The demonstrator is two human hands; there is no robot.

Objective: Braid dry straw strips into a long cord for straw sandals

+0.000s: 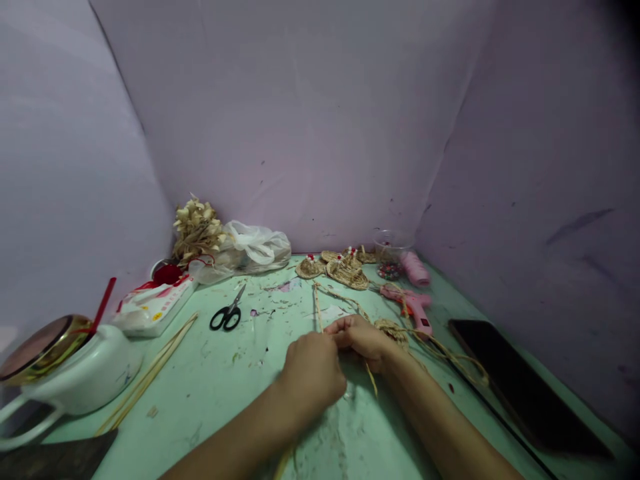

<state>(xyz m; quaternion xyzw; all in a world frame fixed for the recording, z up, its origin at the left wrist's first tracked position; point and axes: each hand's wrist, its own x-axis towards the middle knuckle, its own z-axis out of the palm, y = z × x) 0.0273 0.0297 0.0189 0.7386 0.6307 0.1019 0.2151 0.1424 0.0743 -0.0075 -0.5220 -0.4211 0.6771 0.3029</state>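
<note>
My left hand (314,370) is closed in a fist around a thin braided straw cord (319,308). Close against it, my right hand (361,339) pinches the same cord, its fingertips meeting the left hand's. From my hands the cord runs away over the table, bends back and returns along the right. A loose straw strand (371,380) pokes out below my right hand. Beside that wrist lies a coiled bundle of straw cord (393,331). Beyond my hands sit small woven straw hats (347,272) with red and white beads. My fists cover the exact gripping point.
Black-handled scissors (229,315) and long straw strips (150,373) lie left, near a white pot (95,373). To the right are a pink glue gun (413,305), a thread spool (415,269), a bead cup (391,257) and a dark phone-like slab (525,387). Walls enclose the table.
</note>
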